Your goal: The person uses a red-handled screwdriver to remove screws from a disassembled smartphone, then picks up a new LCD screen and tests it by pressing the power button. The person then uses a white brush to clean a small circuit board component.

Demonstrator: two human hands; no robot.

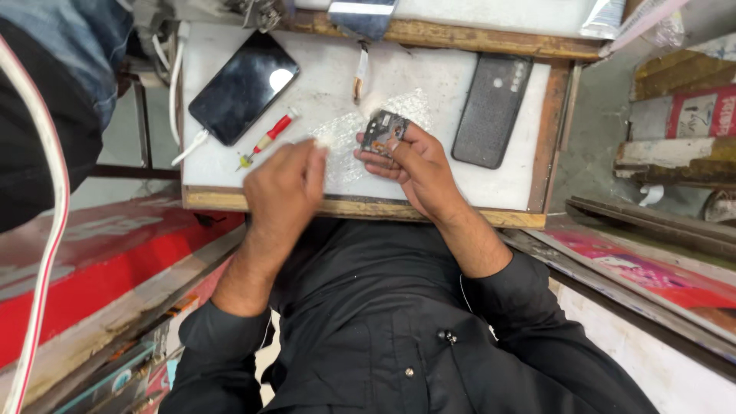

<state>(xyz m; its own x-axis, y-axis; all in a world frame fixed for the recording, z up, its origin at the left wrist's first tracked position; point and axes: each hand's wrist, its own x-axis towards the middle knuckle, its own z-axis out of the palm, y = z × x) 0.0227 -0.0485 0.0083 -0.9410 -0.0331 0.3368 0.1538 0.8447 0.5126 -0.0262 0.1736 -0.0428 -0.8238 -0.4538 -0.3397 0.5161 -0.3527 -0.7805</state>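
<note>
My right hand (414,165) holds a small dark phone part with a circuit board (383,132) just above the white work board (429,84). My left hand (284,184) rests beside it, fingers closed, the fingertips pinching the edge of a clear bubble-wrap sheet (349,142) that lies on the board between the hands. What exactly sits between those fingertips is too small to tell.
A black smartphone (244,87) with a white cable lies at the board's left, and a red-handled screwdriver (268,138) below it. A dark grey phone back cover (491,110) lies at the right. A thin flex strip (359,73) lies up the middle. Another person in jeans (69,46) stands at the upper left.
</note>
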